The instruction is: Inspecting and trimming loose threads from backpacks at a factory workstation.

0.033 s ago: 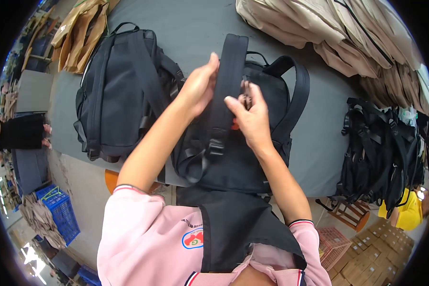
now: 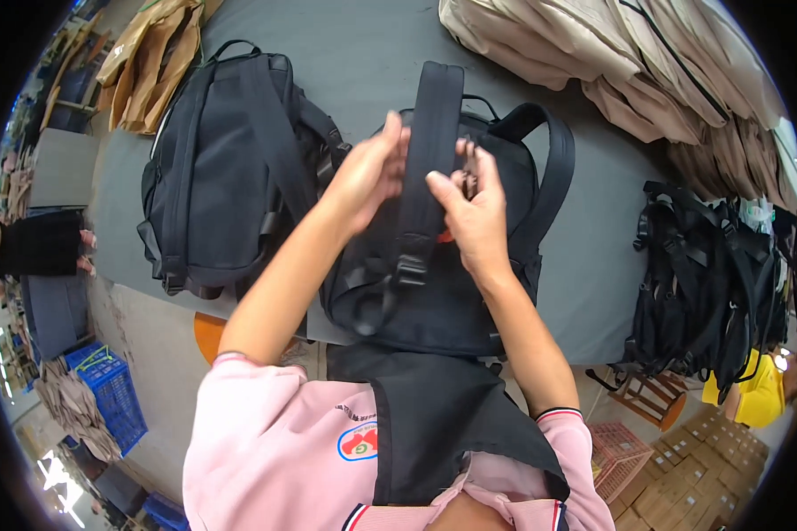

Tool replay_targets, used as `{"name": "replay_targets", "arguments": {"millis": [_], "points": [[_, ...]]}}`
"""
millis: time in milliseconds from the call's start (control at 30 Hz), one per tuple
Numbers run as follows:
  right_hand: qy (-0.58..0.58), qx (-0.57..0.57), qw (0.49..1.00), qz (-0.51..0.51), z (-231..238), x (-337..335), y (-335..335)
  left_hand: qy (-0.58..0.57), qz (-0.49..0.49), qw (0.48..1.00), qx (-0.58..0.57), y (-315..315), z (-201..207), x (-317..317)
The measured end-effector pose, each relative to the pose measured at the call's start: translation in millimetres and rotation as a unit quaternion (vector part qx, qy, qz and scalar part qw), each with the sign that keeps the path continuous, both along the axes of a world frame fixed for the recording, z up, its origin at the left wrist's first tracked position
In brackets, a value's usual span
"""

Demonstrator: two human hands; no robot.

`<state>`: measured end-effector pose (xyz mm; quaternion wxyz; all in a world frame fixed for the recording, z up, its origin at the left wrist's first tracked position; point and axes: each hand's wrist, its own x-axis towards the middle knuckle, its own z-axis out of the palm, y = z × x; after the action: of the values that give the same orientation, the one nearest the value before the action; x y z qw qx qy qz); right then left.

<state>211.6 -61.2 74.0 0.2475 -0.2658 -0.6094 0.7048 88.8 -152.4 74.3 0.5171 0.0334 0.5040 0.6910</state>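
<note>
A black backpack (image 2: 452, 310) lies on the grey table before me, its straps facing up. One padded shoulder strap (image 2: 434, 142) rises between my hands, with a black buckle (image 2: 412, 269) at its lower end. Left of that strap, my left hand (image 2: 372, 177) is open, thumb raised and fingers apart; whether its fingertips touch the strap I cannot tell. On the strap's right side, my right hand (image 2: 478, 212) is curled around a small dark tool (image 2: 470, 175), blurred and partly hidden by the fingers. A small red patch shows beside that palm.
A second black backpack (image 2: 217, 168) lies to the left on the grey table (image 2: 354, 53). Beige bags (image 2: 584, 62) are piled at the far right, black bags (image 2: 695, 265) hang over the right edge. Brown paper (image 2: 155, 62) sits far left; a blue crate (image 2: 111, 389) stands below.
The raised strap and its buckle have shifted slightly right. My right hand has moved a little right and up with the tool; my left hand has lowered slightly, its fingers spreading.
</note>
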Motion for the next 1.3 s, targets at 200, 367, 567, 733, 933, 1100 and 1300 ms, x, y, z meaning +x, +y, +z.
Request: {"name": "replay_targets", "arguments": {"millis": [200,367,567,733,933,1100,1300], "points": [[-0.030,0.022,0.999,0.036,29.2,8.4,-11.2,0.332,-0.180,0.926,-0.007,-97.8,14.9,79.7],[-0.003,-0.087,0.996,0.025,15.5,21.0,-26.8,0.532,-0.100,0.841,0.014,-92.3,36.3,90.3],[0.029,0.082,0.996,-0.031,27.4,39.6,-44.5,0.526,-0.026,0.848,-0.048,-87.7,42.5,115.9],[0.040,0.006,0.999,0.019,36.8,58.1,-28.8,0.727,-0.041,0.681,0.080,-75.7,60.0,111.5],[0.007,0.091,0.989,-0.120,38.1,110.4,-38.9,0.637,-0.090,0.758,0.107,-63.0,40.5,110.1],[-0.091,0.184,0.977,-0.058,57.5,143.5,-55.7,0.471,-0.129,0.870,0.073,-69.8,35.4,113.0],[-0.150,0.287,0.945,-0.042,64.9,146.3,-51.4,0.534,-0.124,0.834,0.064,-64.2,32.2,117.6]]}}
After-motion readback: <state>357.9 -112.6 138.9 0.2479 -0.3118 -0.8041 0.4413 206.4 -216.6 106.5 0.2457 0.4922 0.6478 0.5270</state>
